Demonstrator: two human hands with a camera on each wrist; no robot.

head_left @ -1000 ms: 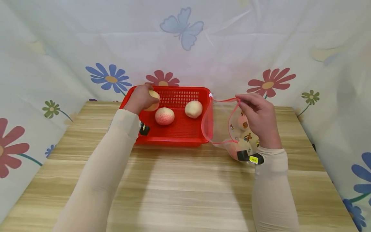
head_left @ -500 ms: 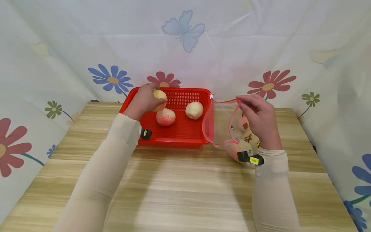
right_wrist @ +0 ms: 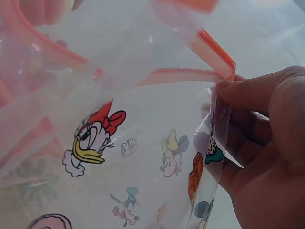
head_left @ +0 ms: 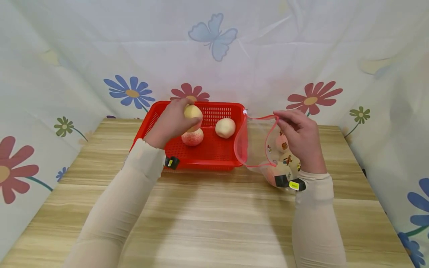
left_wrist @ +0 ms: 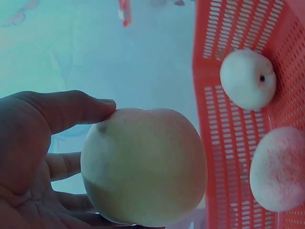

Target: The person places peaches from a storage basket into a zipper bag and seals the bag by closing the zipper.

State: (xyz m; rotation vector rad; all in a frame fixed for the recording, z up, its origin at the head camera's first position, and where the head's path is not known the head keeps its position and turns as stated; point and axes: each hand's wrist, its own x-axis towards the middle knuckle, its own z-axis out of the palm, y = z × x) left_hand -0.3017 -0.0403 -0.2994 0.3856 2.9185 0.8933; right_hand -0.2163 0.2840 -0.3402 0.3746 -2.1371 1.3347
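My left hand (head_left: 174, 121) grips a pale yellow and pink peach (left_wrist: 145, 167) above the red basket (head_left: 207, 162), thumb on one side and fingers on the other. Below it in the basket lies a pink-speckled peach (head_left: 192, 138), and to its right a pale cream peach (head_left: 225, 128). My right hand (head_left: 299, 134) pinches the red-edged rim of a clear zip bag (right_wrist: 157, 124) printed with cartoon characters. The bag's mouth gapes beside the basket's right end. Several peaches (head_left: 273, 174) sit inside the bag, partly hidden by the right hand and wrist.
Basket and bag rest on a light wood-grain table (head_left: 214, 219). A white flowered curtain (head_left: 261, 56) hangs behind the table and at both sides. The basket's raised right wall stands between the loose peaches and the bag.
My left hand has carried its peach rightward across the basket, now partly over the speckled peach. The right hand keeps its pinch on the bag's rim and stays in place.
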